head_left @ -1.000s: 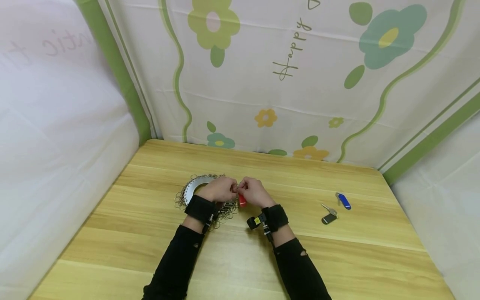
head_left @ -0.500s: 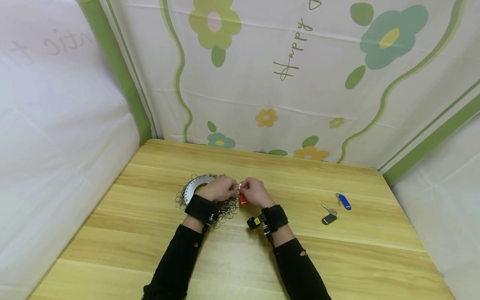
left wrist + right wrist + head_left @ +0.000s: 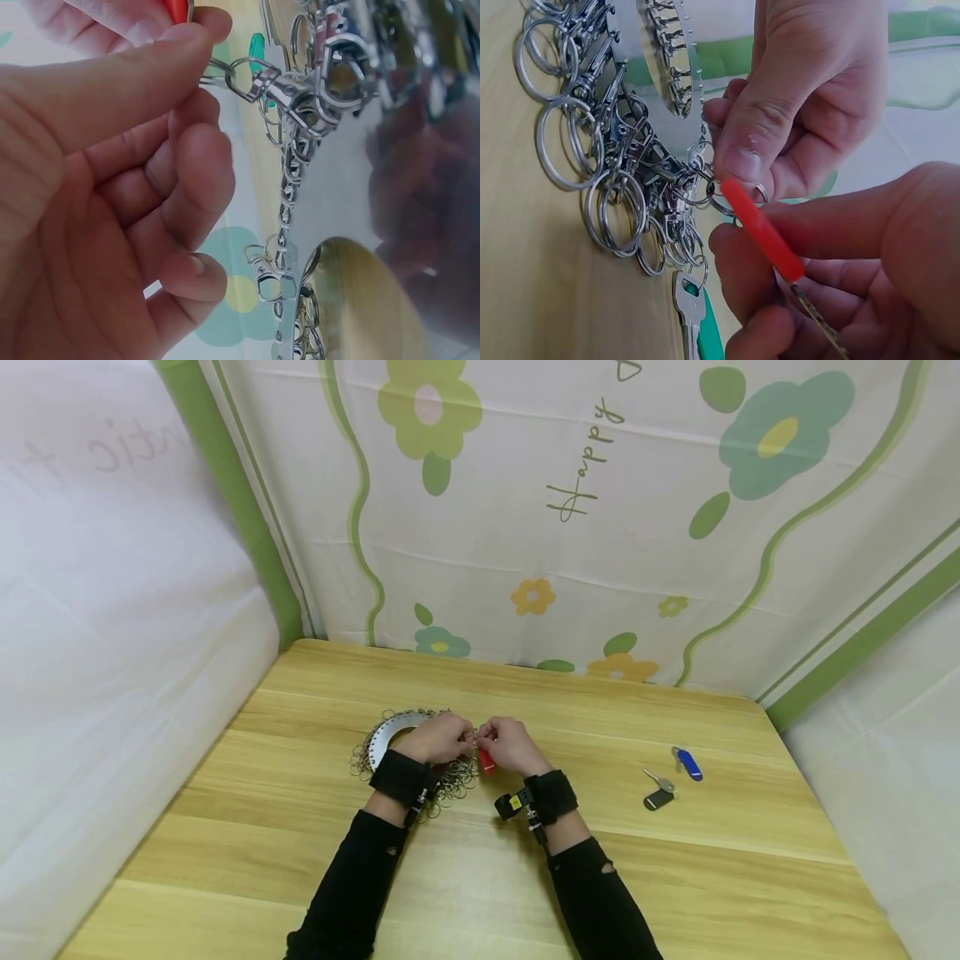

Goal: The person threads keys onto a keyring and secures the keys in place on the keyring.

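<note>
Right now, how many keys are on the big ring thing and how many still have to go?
One key with a green tag already hangs among the split rings of the metal disc. In hand: the left hand pinches a split ring while the right hand works the red-tagged key against it. Left: the blue-tagged key and the black-tagged key lie untouched on the table.
</note>
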The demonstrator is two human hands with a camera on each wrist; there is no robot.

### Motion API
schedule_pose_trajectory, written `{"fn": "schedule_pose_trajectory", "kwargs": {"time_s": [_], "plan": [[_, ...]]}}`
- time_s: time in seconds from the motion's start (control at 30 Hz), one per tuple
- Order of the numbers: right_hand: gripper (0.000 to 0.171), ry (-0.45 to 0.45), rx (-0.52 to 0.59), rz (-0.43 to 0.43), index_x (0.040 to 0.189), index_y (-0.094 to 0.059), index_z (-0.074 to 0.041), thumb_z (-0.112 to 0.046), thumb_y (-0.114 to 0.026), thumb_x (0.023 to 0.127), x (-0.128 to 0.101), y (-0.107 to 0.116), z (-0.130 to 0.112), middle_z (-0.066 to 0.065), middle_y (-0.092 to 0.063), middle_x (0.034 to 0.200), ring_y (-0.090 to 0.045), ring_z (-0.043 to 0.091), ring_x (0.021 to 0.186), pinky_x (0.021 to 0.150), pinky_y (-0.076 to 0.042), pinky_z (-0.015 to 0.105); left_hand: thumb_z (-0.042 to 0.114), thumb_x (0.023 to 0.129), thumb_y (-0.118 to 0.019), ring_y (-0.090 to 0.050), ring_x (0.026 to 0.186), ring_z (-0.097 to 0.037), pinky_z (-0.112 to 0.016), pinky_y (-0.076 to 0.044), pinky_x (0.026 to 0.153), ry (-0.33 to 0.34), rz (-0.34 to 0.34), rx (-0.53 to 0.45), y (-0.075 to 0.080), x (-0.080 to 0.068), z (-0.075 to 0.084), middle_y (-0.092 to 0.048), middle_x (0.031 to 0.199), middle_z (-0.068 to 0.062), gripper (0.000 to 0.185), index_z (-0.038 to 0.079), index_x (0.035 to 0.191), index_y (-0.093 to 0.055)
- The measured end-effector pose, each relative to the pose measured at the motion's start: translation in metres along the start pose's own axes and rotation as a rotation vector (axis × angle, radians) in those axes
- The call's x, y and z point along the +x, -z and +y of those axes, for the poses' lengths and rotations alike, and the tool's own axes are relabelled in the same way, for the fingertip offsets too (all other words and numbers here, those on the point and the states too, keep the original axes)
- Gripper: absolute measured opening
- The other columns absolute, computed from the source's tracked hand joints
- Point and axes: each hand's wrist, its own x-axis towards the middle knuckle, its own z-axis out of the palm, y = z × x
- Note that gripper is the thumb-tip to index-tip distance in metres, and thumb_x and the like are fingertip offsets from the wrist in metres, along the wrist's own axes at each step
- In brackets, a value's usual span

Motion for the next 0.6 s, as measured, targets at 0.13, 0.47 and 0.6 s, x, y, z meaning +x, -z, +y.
{"fn": "schedule_pose_trajectory", "kwargs": {"time_s": [0.13,0.47,0.6], "plan": [[0.009,0.026,0.006,-0.029,0.093,-0.064,-0.003,-0.010,-0.058,0.094,-0.0008,0.0007,-0.0005,0.006,-0.060,0.079,-0.057,0.016,0.065,0.055,-0.046,0.026,0.013,0.094,-0.059,-0.044,0.049,-0.011,-0.024,-0.037,0.056,0.017,-0.006,0.006,0.0005,0.0000,0.0002,-0.045,0.060,0.002,0.027,0.009,0.068,-0.055],[0.010,0.042,0.016,-0.086,0.092,-0.058,-0.006,-0.012,-0.052,0.097,-0.0029,0.0027,0.0011,0.006,-0.056,0.074,-0.046,0.015,0.057,0.052,-0.037,0.026,0.007,0.088,-0.059,-0.041,0.049,-0.011,-0.024,-0.035,0.053,-0.015,0.025,-0.006,-0.0012,0.0016,0.0040,-0.041,0.059,0.003,0.025,0.013,0.065,-0.050],[0.011,0.054,0.014,-0.110,0.093,-0.056,-0.006,-0.013,-0.048,0.099,-0.0037,0.0043,0.0043,0.006,-0.051,0.074,-0.041,0.015,0.055,0.052,-0.035,0.026,0.003,0.084,-0.055,-0.041,0.049,-0.011,-0.023,-0.034,0.052,-0.019,0.007,-0.008,-0.0025,0.0030,0.0057,-0.040,0.060,0.003,0.021,0.014,0.067,-0.050]]}}
